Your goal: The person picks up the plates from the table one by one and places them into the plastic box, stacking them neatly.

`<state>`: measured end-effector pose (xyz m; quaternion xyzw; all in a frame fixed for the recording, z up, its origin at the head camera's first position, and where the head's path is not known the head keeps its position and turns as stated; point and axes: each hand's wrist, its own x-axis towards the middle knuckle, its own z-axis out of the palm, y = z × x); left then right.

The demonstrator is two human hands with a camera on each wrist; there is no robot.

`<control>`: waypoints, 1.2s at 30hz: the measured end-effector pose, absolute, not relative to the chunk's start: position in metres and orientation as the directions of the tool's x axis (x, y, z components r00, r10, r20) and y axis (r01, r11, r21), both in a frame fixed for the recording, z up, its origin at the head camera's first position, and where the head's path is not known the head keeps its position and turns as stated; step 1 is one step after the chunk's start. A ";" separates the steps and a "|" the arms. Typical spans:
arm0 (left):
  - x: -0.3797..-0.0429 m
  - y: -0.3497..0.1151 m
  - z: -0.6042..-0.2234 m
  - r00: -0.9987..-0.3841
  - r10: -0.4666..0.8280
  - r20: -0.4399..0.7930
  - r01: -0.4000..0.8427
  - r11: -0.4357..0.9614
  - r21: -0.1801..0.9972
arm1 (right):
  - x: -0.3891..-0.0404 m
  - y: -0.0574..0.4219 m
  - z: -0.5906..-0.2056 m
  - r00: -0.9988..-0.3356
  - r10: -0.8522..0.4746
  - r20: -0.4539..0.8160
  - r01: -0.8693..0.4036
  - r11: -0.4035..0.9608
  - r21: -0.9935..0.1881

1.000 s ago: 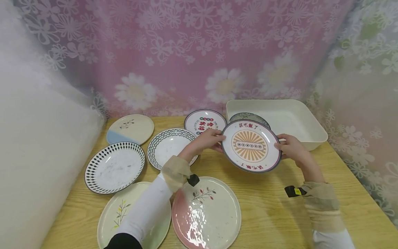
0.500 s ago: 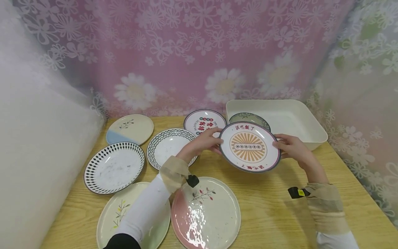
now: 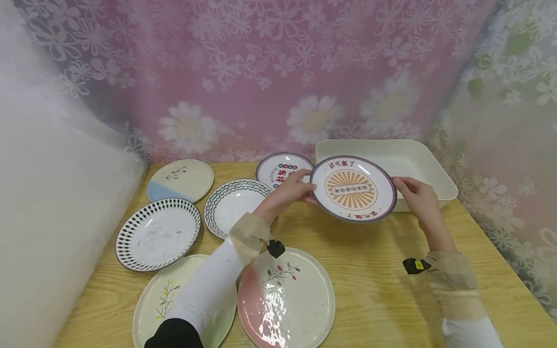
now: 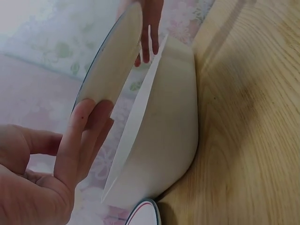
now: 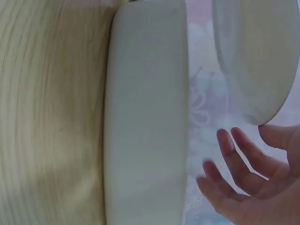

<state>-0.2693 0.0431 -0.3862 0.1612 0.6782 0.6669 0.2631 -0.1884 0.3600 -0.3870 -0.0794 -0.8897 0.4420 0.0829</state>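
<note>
My left hand [image 3: 288, 192] pinches the left edge of a white plate [image 3: 353, 189] with an orange sunburst and red lettering. The plate is tilted toward me, above the table and in front of a cream plastic basin [image 3: 424, 166]. In the left wrist view, the fingers [image 4: 77, 140] lie along the plate's plain underside [image 4: 112, 65]. My right hand [image 3: 418, 199] is at the opposite edge. There the thumb [image 5: 276, 136] tip touches the rim, while the other fingers are spread and loosely bent away from the plate.
Plates lie left of the basin: red-lettered [image 3: 271, 170], wavy-rimmed [image 3: 232, 205], blue-and-cream [image 3: 191, 176] and diamond-rimmed [image 3: 161, 234]. Nearer me are a yellow-sprig plate [image 3: 150, 309], partly under the left sleeve, and a pink-and-cream plate [image 3: 300, 299]. The wooden table [image 3: 383, 290] extends rightward.
The sunburst plate has risen and moved toward the basin, now covering the green patterned plate seen there before. The right hand's fingers have loosened from its edge.
</note>
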 end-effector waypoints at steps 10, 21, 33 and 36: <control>-0.282 0.083 -0.374 -0.889 0.418 -0.188 -0.255 -0.110 0.961 | -0.196 0.382 -0.406 -0.994 0.099 -0.036 0.101 0.797 -0.595; -0.290 0.118 -0.383 -0.928 0.334 -0.167 -0.220 -0.129 0.967 | -0.195 0.376 -0.418 -0.996 0.094 0.002 0.072 0.777 -0.625; -0.291 0.130 -0.391 -0.959 0.249 -0.138 -0.149 -0.025 0.988 | -0.193 0.376 -0.418 -0.989 0.121 0.082 0.048 0.798 -0.601; -0.291 0.131 -0.393 -0.960 0.236 -0.149 -0.149 0.018 0.989 | -0.192 0.376 -0.419 -0.988 0.125 0.092 0.047 0.805 -0.592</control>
